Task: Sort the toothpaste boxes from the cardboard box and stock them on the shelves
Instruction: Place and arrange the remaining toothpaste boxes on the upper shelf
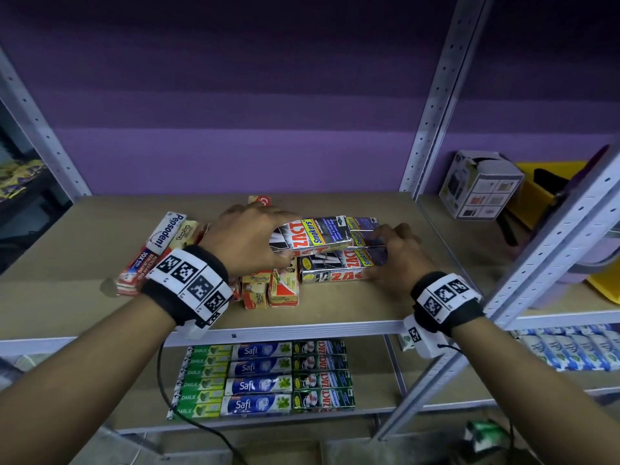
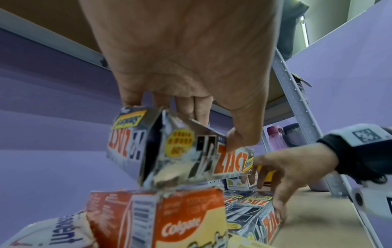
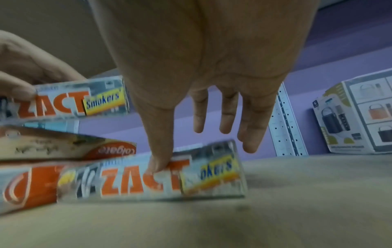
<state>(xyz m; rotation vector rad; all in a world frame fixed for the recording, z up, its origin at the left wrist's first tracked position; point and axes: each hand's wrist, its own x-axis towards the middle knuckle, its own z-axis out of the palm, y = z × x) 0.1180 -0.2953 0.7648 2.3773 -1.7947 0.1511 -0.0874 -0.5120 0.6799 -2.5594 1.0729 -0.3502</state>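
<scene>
A: Why is the left hand (image 1: 246, 238) pinching that Zact box (image 1: 310, 233) by its end?

B: To lift it clear of the pile on the shelf (image 1: 369, 307). The right hand (image 1: 397, 260), fingers spread, steadies 1 lower Zact box (image 1: 332, 268) for grouping.

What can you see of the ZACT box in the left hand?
The ZACT Smokers box is a long silver-and-black carton with red lettering and a yellow "Smokers" label. Its end flap looks creased and worn. The left hand grips one end, fingers on top, thumb on the side, holding it roughly level above the Colgate boxes and other ZACT boxes on the shelf.
</scene>
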